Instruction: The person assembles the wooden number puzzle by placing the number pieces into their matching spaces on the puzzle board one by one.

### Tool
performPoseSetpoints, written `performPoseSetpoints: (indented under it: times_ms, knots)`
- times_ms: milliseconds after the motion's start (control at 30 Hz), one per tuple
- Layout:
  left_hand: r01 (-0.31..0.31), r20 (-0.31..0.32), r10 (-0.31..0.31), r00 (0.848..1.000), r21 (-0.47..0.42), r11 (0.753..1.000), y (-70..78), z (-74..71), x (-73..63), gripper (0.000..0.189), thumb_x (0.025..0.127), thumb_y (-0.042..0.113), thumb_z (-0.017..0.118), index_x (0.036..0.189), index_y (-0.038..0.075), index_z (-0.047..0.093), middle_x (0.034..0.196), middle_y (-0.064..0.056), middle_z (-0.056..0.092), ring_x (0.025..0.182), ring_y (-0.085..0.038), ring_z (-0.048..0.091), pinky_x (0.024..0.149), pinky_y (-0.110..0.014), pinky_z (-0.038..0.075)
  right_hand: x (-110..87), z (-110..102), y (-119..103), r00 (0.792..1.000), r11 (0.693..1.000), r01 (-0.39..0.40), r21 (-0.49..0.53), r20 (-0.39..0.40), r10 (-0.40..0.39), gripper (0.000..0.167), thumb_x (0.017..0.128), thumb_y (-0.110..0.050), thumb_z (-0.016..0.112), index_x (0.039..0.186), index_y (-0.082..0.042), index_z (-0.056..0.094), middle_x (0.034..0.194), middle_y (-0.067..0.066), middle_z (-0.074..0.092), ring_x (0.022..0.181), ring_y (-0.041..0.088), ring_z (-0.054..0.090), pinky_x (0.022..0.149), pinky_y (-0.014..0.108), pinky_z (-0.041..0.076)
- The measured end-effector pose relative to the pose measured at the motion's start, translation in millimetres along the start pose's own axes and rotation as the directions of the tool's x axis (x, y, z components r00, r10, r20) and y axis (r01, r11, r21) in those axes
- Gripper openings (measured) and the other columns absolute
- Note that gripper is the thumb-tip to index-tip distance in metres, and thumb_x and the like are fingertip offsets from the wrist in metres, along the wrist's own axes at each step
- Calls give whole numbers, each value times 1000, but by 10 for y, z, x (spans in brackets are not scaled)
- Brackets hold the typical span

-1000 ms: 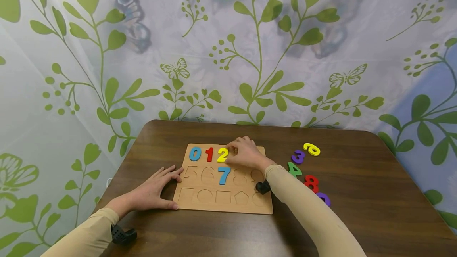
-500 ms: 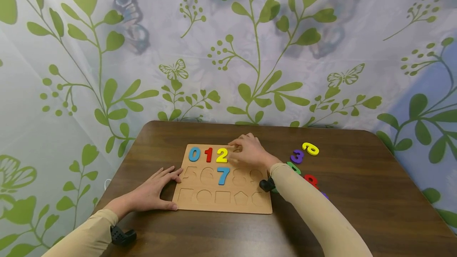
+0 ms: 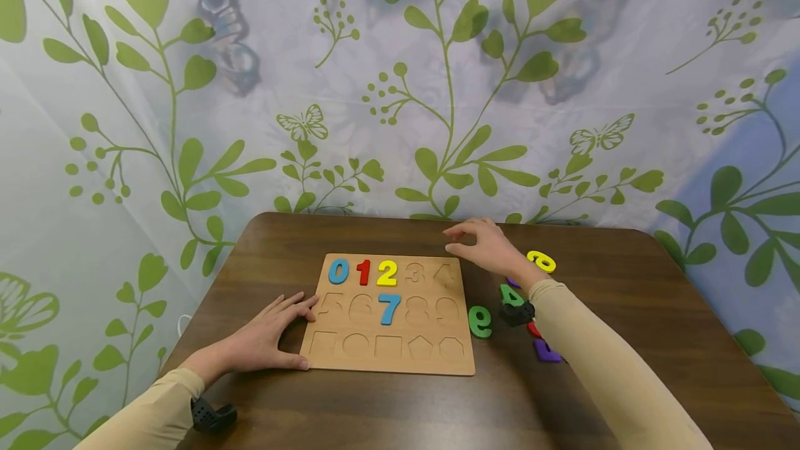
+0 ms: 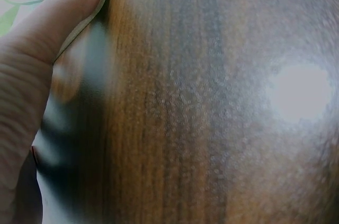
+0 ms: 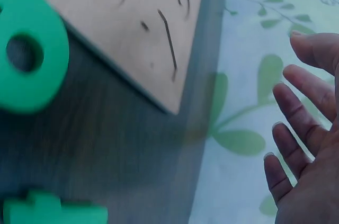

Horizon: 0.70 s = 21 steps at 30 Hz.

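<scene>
I saw the right hand (image 3: 490, 248) hanging over the far part of the table, thumb and index finger a little apart with nothing between them, the other fingers loosely bent. The left hand (image 3: 269, 339) lay spread, holding nothing, its fingertips and thumb touching the left edge of the wooden board (image 3: 405, 328).

That board's long side ran rightward from the left hand, its far right corner just to the near left of the right fingers. The blue 0 (image 3: 338, 271), red 1 (image 3: 363, 272), yellow 2 (image 3: 387, 273) and blue 7 (image 3: 389, 309) sat on it between the hands.

The loose numbers were much nearer the right hand: the green 4 (image 3: 509, 295) below its wrist, slanting and part hidden; a yellow number (image 3: 541, 261) just to the wrist's right; a green number (image 3: 480, 322) nearer the body, beside the board's right edge; a purple piece (image 3: 547, 351) beside the forearm.

The tabletop (image 3: 656, 339) spread right of that forearm, giving sideways room; its far edge and the patterned curtain (image 3: 350, 89) closed in beyond the right fingertips.
</scene>
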<state>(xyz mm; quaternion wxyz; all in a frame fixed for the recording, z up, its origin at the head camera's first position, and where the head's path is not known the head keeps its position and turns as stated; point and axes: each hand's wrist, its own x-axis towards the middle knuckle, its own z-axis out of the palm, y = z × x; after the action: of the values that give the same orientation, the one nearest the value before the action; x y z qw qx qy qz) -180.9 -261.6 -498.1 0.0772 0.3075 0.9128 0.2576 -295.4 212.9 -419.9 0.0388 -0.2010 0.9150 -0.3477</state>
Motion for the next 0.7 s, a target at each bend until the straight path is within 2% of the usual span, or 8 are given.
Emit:
performPoseSetpoints:
  times_ms: [233,367,567,700]
  knots:
    - [11,4,-11,1000,-5,1000,4,7,-2,66,77,64,82,124,27,53,164,-1,35,153,-36,22,121,-62,10,-160,-282,156,999,999,-37,22,-36,38,44,96,-49,69,133,-24,67,126,0,61,136,30,36,112,61,26]
    - [2,-6,-2,1000,-8,1000,7,7,-5,66,77,64,82,123,26,54,164,-3,35,152,-39,23,120,-65,10,-249,-379,282,997,998,-57,-11,-47,56,45,96,-49,69,134,-24,66,128,2,62,137,34,35,114,65,18]
    - [17,3,-17,1000,-8,1000,12,6,-2,67,76,64,82,124,26,54,165,-2,34,153,-37,21,121,-64,9,-407,-424,510,995,990,-92,-103,-46,87,51,95,-47,72,136,-17,65,129,9,64,135,40,34,112,75,5]
    - [24,7,-24,1000,-9,1000,8,14,0,67,76,65,82,124,27,54,165,-1,33,154,-36,20,121,-64,8,-514,-403,679,993,981,-116,-153,-54,109,55,93,-46,74,136,-14,65,130,14,63,133,43,34,109,75,9]
